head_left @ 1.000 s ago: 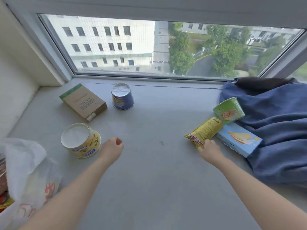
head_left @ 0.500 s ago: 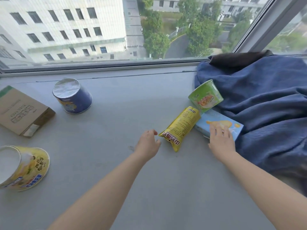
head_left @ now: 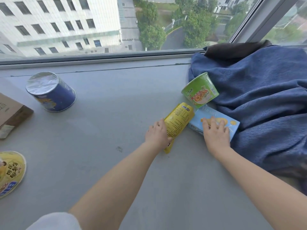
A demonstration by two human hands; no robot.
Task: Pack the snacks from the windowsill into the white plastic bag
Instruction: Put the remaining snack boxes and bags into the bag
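Left hand [head_left: 157, 136] grips the yellow snack packet [head_left: 178, 122]; right hand [head_left: 216, 134] lies flat, fingers spread, on the blue box [head_left: 232, 124].

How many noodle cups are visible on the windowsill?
3: blue cup upside down at left, yellow cup cut off at left edge, green cup tilted against the blue cloth. Others may be off-frame.

Grey windowsill [head_left: 103, 163], large window [head_left: 116, 25], daylight, blue blanket [head_left: 265, 105] at right

High-floor room, windowsill [head_left: 116, 163], window [head_left: 99, 22] overlooking buildings, trees
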